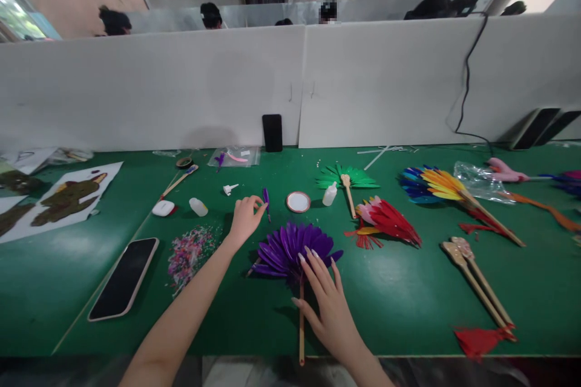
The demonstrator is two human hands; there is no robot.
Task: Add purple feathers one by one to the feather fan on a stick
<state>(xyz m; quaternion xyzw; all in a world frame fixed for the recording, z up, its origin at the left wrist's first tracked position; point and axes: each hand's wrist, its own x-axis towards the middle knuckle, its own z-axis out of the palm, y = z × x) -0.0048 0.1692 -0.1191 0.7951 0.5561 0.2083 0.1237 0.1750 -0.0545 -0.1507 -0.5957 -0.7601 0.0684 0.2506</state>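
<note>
My left hand (246, 221) reaches over the table with thumb and fingertips pinched at a small purple feather (266, 196). In front of me lies a purple feather fan (285, 249), its feathers spread and its wooden handle (302, 329) pointing at the table's front edge. My right hand (323, 293) rests on the fan near where feathers and handle meet, fingers stretched out and covering part of it. Beyond the fan are a small round dish (298, 202) with white contents and a white squeeze bottle (330, 194).
On the green table (390, 296) lie a phone (123, 279), colourful scraps (193, 254), a green fan (333, 176), red feathers (388, 221), a multicoloured fan (436, 184) and wooden handles (476, 284). A white partition (181, 91) stands behind; people's heads show above it.
</note>
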